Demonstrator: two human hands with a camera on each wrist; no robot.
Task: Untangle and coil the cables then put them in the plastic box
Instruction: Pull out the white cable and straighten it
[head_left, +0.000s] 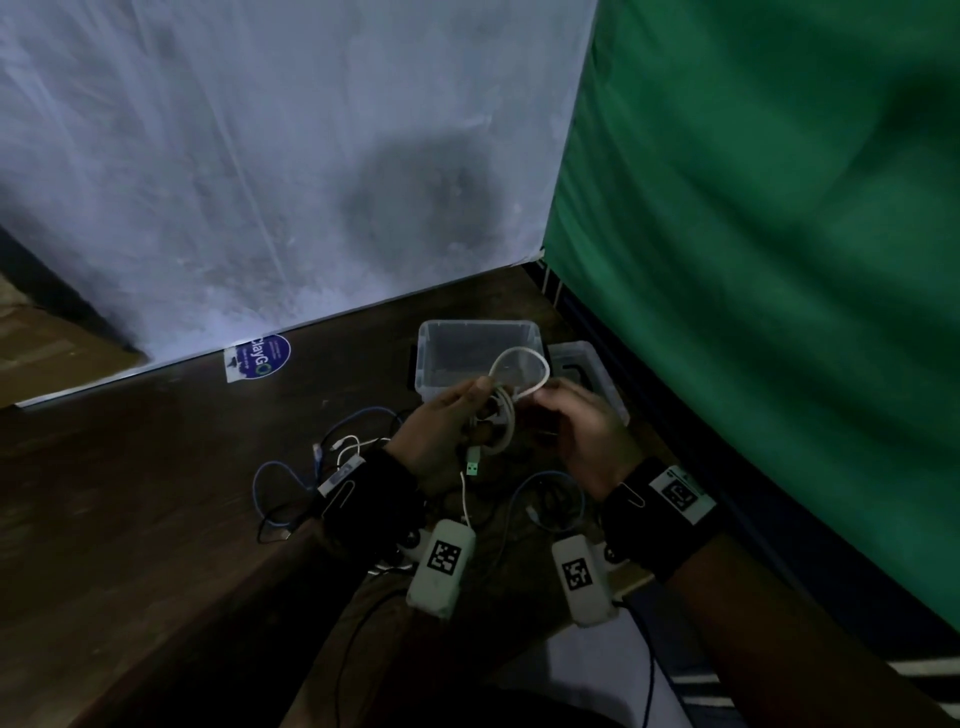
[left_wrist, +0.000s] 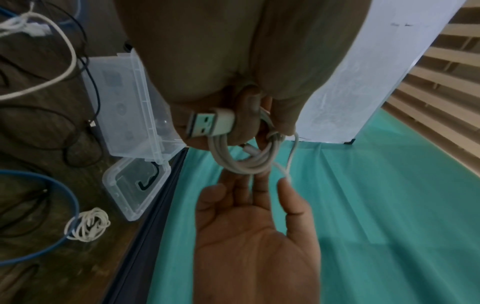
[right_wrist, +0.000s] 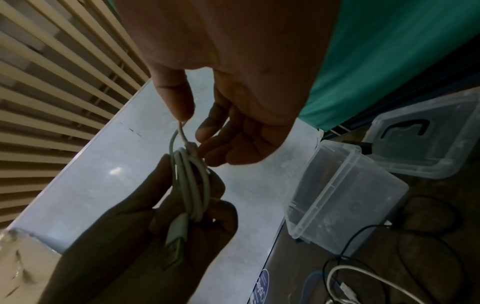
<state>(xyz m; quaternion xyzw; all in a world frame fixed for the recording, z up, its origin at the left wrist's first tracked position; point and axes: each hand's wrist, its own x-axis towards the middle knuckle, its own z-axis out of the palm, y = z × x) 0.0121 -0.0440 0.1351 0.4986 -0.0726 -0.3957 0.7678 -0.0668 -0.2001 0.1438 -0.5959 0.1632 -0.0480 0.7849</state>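
White cable (head_left: 501, 415) sits coiled in the left hand (head_left: 441, 441), fingers curled round the loops, above the table's far right part, just in front of the plastic box (head_left: 431, 358). The right hand (head_left: 587, 431) pinches the cable's loose end between thumb and forefinger. Only the left wrist view shows the USB plug (left_wrist: 210, 123) pressed against the palm, and a small coiled white cord (left_wrist: 88, 224) lying on the table (left_wrist: 33, 127) near the lid (left_wrist: 135, 185). The right wrist view shows the box standing open beside its lid (right_wrist: 426, 139); nothing can be made out inside. Blue and black cables (head_left: 291, 488) lie loose near the table's front edge.
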